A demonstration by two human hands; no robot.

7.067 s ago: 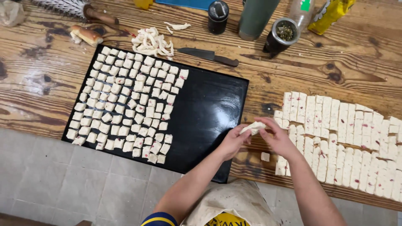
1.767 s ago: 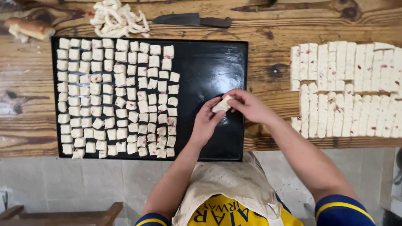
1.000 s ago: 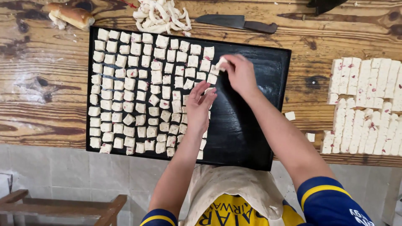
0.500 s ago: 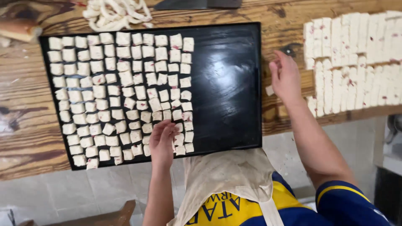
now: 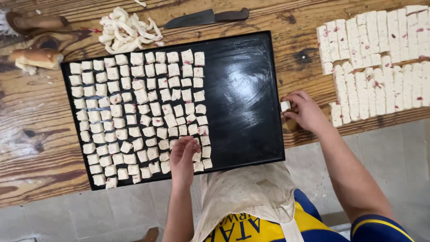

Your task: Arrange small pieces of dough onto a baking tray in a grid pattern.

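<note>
1. Left hand [image 5: 183, 154] is down on the black tray [image 5: 251, 89], fingers together on the white cubes [image 5: 139, 116] at the near end of the last columns. I can't tell whether it pinches one or just presses it flat.
2. Right hand [image 5: 307, 112] is off the tray's right edge, over the wooden table [image 5: 300, 49], fingertips clamped on one loose cube [image 5: 285, 106].
3. The supply is the cut slab [image 5: 380, 58], just beyond and to the right of that grip, so reach is short.
4. To do it well: seat each cube in line with the row beside the left fingertips and keep the gaps even (a few pieces near there sit skewed).
5. Keep the pinch light, since the cubes look soft and would likely deform.
6. The bare half of the tray lies between the two hands, so fill column by column outward from the left grip.
7. The knife [image 5: 206, 17] and the pile of trimmings [image 5: 127, 29] are far side of the tray, well clear of both hands.
</note>
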